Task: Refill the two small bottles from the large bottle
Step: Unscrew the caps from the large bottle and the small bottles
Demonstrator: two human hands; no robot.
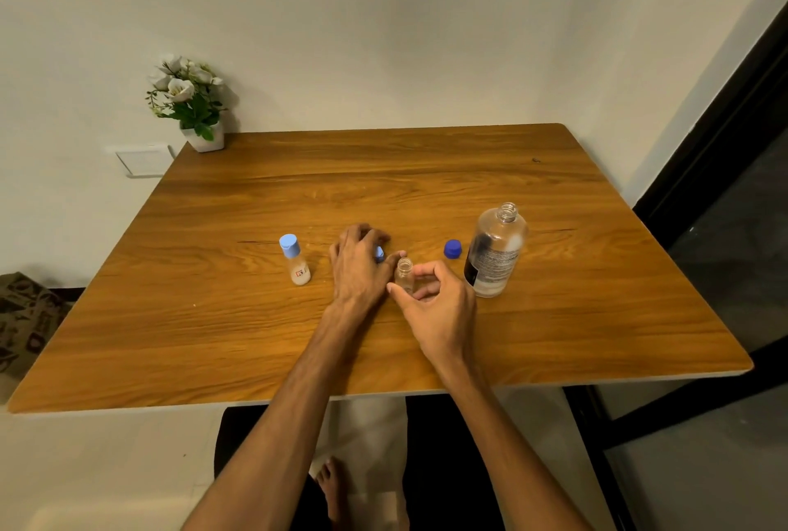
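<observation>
Mid-frame, my right hand [443, 308] grips the uncapped small bottle [404, 274], my left hand [362, 261] covers its cap [379, 253]; large bottle [496, 251] open at right, second small bottle [295, 261] capped, so both refills seemingly remain.

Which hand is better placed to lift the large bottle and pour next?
Right. The right hand is nearer the uncapped large bottle, but must first release the open small bottle. The left hand rests on a blue cap, farther away.
</observation>
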